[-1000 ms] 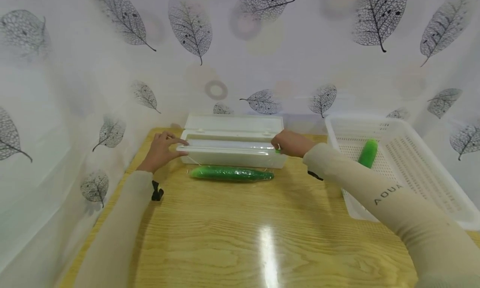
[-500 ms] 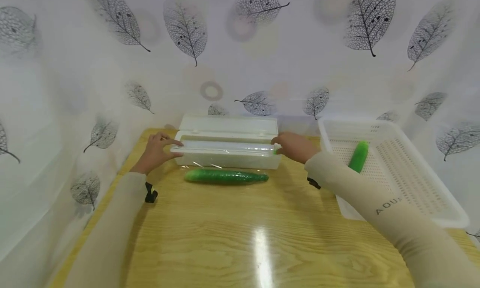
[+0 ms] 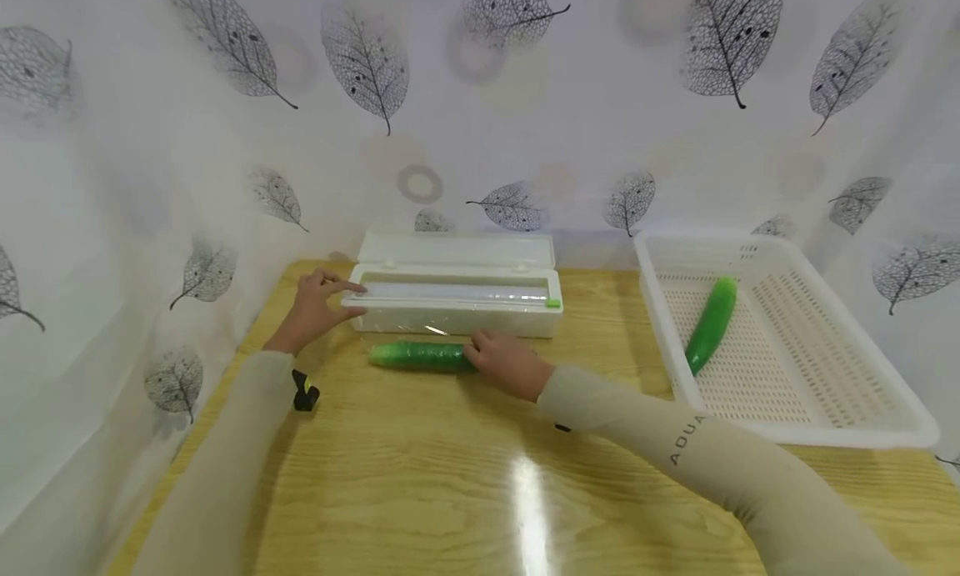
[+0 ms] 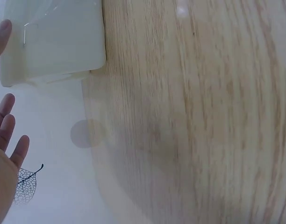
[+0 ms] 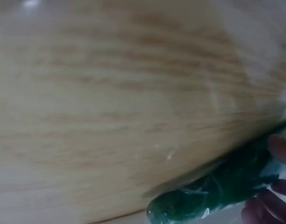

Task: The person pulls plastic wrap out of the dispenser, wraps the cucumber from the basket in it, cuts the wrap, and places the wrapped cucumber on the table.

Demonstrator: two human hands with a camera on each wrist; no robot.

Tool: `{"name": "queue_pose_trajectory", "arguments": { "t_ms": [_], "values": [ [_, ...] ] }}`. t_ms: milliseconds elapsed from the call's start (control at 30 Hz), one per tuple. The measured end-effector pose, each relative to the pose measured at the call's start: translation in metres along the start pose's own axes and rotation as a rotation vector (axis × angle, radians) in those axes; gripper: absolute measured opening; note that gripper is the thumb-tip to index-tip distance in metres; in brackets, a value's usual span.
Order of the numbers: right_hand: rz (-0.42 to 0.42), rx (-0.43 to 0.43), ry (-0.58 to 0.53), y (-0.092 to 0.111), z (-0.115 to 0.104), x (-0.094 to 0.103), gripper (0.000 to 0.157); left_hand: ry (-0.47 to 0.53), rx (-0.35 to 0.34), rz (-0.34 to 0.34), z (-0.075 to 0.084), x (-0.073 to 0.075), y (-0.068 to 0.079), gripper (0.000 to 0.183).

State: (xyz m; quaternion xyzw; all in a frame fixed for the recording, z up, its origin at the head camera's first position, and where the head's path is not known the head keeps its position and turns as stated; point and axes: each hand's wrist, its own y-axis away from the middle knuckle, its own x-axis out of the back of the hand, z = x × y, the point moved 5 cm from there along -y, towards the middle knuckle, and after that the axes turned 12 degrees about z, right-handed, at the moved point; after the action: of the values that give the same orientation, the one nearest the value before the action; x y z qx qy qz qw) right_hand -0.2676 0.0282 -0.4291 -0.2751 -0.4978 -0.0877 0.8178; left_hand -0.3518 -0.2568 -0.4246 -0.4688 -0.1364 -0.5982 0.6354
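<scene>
A green cucumber (image 3: 416, 357) covered in clear cling film lies on the table in front of a white cling film box (image 3: 453, 319). My right hand (image 3: 508, 363) grips the cucumber's right part and hides that end. In the right wrist view, fingers lie along the shiny wrapped cucumber (image 5: 199, 198). My left hand (image 3: 307, 311) pinches the box's left end, forefinger on top and thumb at the front. The left wrist view shows the box end (image 4: 59, 42) with the other fingers spread off it. A green slider (image 3: 553, 303) sits at the box's right end.
A white perforated basket (image 3: 825, 434) stands on the right side of the table, with another cucumber (image 3: 711, 322) leaning inside. The box lid (image 3: 457, 248) is raised at the back, close to a leaf-patterned curtain (image 3: 562, 101). Bare wooden tabletop (image 3: 405, 476) lies in front.
My right hand has left the slider end of the box and moved left and nearer, onto the wrapped cucumber. The left hand has stayed at the box's left end.
</scene>
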Motion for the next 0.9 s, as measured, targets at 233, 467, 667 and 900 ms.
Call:
{"name": "queue_pose_trajectory", "arguments": {
  "t_ms": [233, 467, 667, 900],
  "values": [
    [-0.034, 0.002, 0.053, -0.002, -0.003, -0.011, 0.020, 0.050, 0.096, -0.007, 0.001, 0.001, 0.006, 0.054],
    [-0.055, -0.051, -0.128, 0.004, -0.007, 0.001, 0.026, 0.091, 0.106, -0.127, 0.011, 0.003, 0.015, 0.043],
    [-0.153, -0.054, -0.299, 0.023, -0.011, 0.013, 0.037, 0.124, 0.075, -0.367, 0.022, -0.006, 0.028, 0.028],
    [-0.211, -0.050, -0.413, 0.043, -0.011, 0.026, 0.033, 0.157, 0.123, -0.630, 0.020, -0.017, 0.046, 0.021]
  ]
}}
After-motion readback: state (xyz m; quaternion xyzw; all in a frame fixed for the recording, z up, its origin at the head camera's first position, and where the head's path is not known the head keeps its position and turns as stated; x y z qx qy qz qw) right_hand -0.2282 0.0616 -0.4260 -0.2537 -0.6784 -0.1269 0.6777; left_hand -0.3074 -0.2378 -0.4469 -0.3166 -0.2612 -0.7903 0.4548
